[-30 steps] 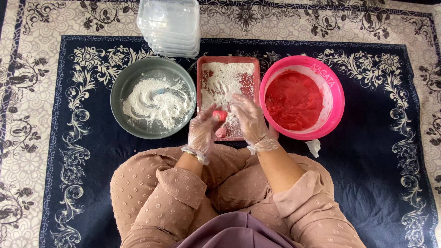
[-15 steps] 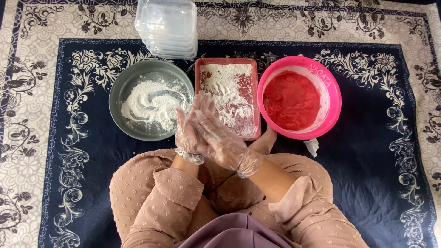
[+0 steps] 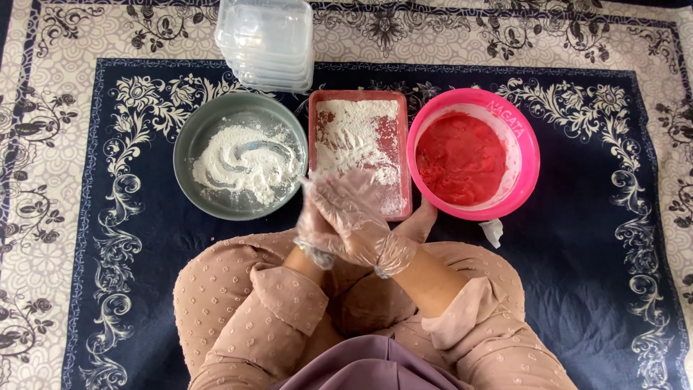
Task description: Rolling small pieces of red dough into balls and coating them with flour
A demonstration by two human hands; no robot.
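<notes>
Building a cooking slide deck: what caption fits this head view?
Gloved hands pressed together before a floured red tray, between a grey flour bowl and a pink bowl.

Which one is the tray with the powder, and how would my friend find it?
On the dark blue patterned mat, three containers sit in a row. The red rectangular tray is the middle one, between a grey bowl and a pink bowl. It alone has straight sides.
</notes>
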